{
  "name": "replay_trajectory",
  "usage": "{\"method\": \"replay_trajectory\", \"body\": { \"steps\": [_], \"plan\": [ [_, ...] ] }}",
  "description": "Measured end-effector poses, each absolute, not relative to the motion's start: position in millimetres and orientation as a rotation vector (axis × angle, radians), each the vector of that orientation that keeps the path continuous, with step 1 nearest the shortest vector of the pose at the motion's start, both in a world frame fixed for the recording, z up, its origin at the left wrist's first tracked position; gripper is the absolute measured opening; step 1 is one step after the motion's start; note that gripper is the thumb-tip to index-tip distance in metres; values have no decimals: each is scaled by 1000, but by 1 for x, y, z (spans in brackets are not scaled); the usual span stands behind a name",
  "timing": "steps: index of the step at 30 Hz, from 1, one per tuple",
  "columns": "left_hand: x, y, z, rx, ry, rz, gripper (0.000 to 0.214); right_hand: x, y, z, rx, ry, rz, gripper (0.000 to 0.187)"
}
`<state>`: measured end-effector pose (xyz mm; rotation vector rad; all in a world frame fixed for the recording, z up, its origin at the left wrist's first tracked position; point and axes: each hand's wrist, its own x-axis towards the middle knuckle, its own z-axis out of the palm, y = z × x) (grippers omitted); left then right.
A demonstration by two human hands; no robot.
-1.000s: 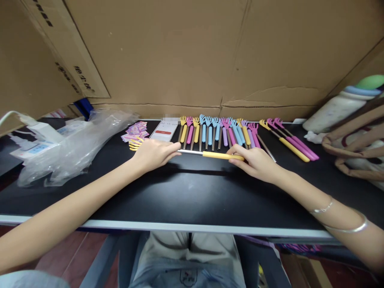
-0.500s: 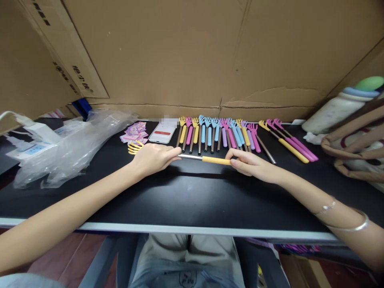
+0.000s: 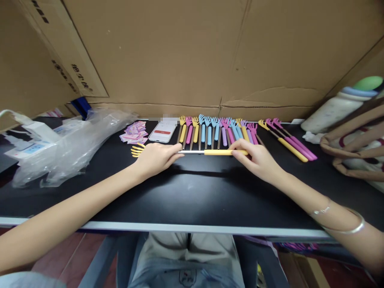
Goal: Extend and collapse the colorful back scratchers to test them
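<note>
The left hand (image 3: 157,157) is closed around the metal stick of a yellow scratcher (image 3: 217,152), near its claw, and the right hand (image 3: 256,161) pinches its yellow handle. It is held sideways above the black table (image 3: 192,204). Behind it lie lots of colorful scratchers (image 3: 209,135), then a phone (image 3: 163,132), pink cards (image 3: 134,133) and a see-through bag (image 3: 100,125) to the left

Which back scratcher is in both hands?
The yellow-handled scratcher, left hand near its yellow claw, right hand on its handle; the other scratchers lie on the table.
</note>
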<state>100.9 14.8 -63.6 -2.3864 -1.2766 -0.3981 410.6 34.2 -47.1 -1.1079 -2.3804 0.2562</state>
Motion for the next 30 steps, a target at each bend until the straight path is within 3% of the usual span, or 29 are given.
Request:
{"method": "replay_trajectory", "body": {
  "steps": [6,12,21,30],
  "plan": [
    [99,17,-56,-2384,-1332,-377,41,416,33,-49,-1114,-2449,-176,33],
    [98,15,-57,-2437,-1296,-424,43,417,33,-44,-1126,-2490,-199,41],
    [102,12,-63,-2408,-1329,-410,45,415,35,-41,-1110,-2476,347,39],
    [103,7,-65,-2266,-1168,-507,50,419,41,-43,-1001,-2381,1168,44]
  ]
}}
